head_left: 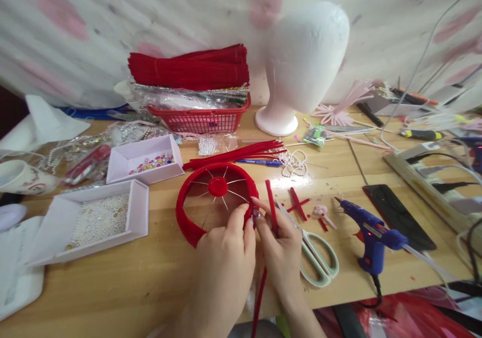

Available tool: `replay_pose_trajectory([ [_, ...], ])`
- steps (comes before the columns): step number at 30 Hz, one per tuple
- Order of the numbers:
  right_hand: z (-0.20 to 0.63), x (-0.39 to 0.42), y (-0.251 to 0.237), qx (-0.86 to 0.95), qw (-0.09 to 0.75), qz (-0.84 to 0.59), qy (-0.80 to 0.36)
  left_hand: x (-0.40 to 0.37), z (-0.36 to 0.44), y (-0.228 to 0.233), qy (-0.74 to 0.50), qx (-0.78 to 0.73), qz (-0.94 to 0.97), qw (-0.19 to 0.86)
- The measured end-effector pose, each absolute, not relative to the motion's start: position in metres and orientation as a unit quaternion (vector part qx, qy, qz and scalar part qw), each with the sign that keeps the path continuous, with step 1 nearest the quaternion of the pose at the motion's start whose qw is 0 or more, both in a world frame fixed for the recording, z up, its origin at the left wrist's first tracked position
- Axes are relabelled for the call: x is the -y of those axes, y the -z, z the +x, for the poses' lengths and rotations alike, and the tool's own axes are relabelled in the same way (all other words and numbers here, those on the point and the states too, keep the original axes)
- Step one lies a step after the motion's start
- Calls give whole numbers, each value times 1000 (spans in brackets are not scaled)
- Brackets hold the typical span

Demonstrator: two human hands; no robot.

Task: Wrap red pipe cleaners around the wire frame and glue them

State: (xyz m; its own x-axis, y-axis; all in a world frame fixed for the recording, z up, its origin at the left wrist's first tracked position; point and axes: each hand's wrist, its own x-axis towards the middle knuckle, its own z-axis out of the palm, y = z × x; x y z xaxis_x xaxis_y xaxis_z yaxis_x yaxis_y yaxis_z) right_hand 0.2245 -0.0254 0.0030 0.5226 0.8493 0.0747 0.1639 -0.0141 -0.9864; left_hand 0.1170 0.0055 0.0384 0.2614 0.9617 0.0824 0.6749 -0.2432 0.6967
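Note:
A red fuzzy ring with thin wire spokes meeting at a red round centre lies on the table in front of me. My left hand grips the ring's near right side, fingers closed on its rim. At the same spot my right hand pinches, its fingertips meeting the left ones. A long red pipe cleaner runs through my right hand, one end standing up and the other hanging past the table edge. The fingertips hide the exact point where strip and ring meet.
Scissors and a blue glue gun lie to the right, near a phone. White boxes of beads and gems stand left. Behind are a red basket, loose red pipe cleaners and a foam head.

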Motion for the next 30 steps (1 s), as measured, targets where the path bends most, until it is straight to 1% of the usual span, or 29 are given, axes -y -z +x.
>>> replay_pose_trajectory([
  [8, 226, 25, 2, 407, 605, -625, -280, -9, 121, -58, -68, -576, 758, 298],
  [15, 225, 25, 6, 390, 607, -624, -302, -13, 124, -68, 6, -580, 753, 311],
  [20, 226, 24, 6, 394, 608, -622, -297, -14, 122, -66, -5, -580, 756, 305],
  [22, 227, 27, 6, 401, 604, -619, -301, -13, 120, -66, -20, -583, 748, 318],
  [25, 226, 35, 5, 414, 596, -620, -298, -11, 118, -67, -38, -583, 722, 372],
  [30, 221, 45, 7, 396, 572, -633, -339, -8, 115, -70, -104, -540, 660, 511],
])
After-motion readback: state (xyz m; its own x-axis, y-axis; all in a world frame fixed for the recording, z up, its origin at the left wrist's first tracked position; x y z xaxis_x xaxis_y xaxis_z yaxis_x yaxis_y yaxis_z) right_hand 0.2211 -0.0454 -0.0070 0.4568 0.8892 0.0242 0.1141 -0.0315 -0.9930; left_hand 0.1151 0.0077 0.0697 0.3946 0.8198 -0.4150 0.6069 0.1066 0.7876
